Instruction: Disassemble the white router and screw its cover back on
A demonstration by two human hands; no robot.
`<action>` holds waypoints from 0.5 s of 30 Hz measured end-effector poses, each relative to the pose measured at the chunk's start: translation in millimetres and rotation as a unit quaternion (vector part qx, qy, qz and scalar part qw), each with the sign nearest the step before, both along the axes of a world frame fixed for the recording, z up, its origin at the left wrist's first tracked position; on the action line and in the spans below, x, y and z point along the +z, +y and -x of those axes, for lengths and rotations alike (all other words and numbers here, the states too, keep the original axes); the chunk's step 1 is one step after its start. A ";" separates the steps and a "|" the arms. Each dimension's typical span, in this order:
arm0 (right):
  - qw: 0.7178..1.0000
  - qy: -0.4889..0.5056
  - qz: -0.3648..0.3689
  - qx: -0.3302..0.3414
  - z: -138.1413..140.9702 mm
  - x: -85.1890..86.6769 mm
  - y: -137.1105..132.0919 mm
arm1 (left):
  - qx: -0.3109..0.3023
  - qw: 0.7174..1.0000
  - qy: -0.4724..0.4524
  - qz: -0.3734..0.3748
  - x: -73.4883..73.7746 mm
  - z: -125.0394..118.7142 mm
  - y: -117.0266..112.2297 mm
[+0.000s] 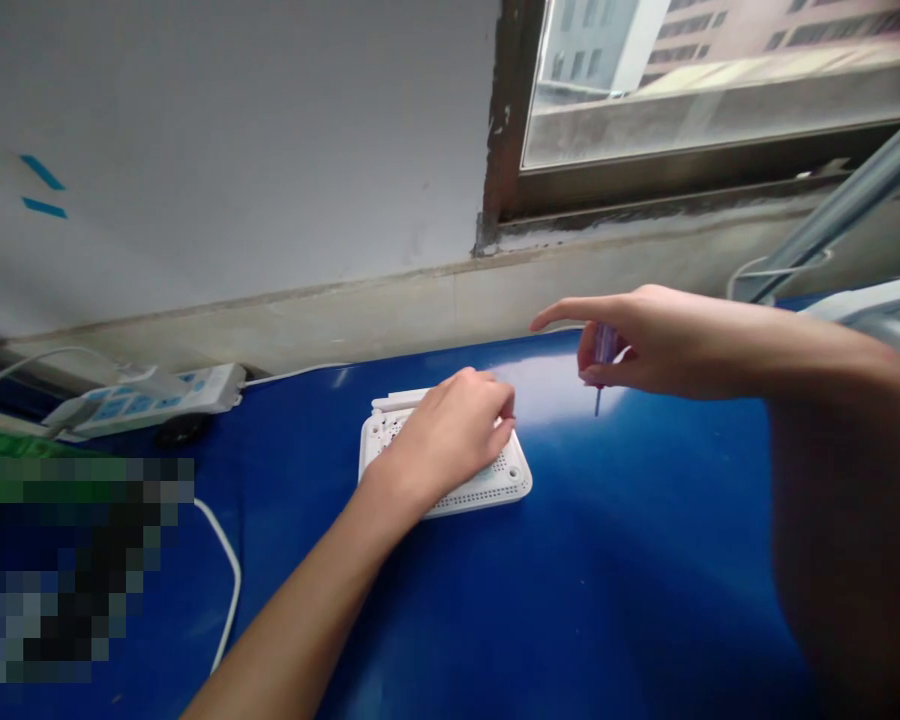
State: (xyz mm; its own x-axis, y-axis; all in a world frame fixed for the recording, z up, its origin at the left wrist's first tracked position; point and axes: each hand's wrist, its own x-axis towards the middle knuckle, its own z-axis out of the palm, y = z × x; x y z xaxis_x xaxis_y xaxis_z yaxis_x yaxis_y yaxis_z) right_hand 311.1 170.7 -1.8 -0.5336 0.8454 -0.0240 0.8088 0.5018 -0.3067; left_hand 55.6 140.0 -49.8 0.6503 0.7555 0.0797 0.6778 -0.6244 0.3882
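A white router (504, 484) with vent holes and a round recess at its corner lies on the blue tabletop, an antenna (401, 400) folded along its far edge. Resting over its middle is my left hand (461, 420), thumb and fingers curled together; whatever they pinch, if anything, is hidden. To the right, above the table, my right hand (619, 340) grips a small screwdriver (605, 345) by its purple handle. Its thin shaft points down, apart from the router, and my index finger stretches out to the left.
A white power strip (195, 390) with plugs sits at the back left, a black object (182, 430) beside it. A white cable (229, 560) curves over the left side near a blurred-out patch. The wall and window frame (506, 150) bound the table's far side; a metal pole (847, 210) slants at right.
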 end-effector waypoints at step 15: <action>0.993 0.019 0.009 -0.120 -56.5 23.6 -15.0 | -0.084 0.982 0.167 0.004 -25.1 -74.2 32.4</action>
State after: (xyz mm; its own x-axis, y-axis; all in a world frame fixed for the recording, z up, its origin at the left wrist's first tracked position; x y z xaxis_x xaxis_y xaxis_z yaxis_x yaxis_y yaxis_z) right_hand 367.6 155.7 21.8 -0.3175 0.9479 -0.0245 0.8923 0.2899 -0.3459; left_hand 129.8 172.4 -74.9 0.7545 0.6352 -0.1652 0.6561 -0.7359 0.1670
